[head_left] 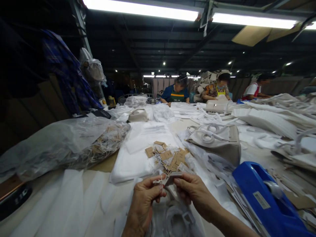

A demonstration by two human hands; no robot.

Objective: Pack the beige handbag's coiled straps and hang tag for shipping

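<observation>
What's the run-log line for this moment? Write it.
left hand: pinches white string; right hand: grips grey piece; brown tags: heaped beyond hands

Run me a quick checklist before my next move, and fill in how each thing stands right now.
1. Left hand has the white string: ok, pinched at the fingertips.
2. Right hand has the grey strap: ok, held between thumb and fingers.
3. One hand free: not ok, both are occupied.
4. String fastened to the strap: cannot tell, the fingers hide part of it.
5. Brown tags close by: ok, in a loose pile just beyond the hands.
6. Blue tape dispenser apart from the right hand: ok, it stands off to the right.
</observation>
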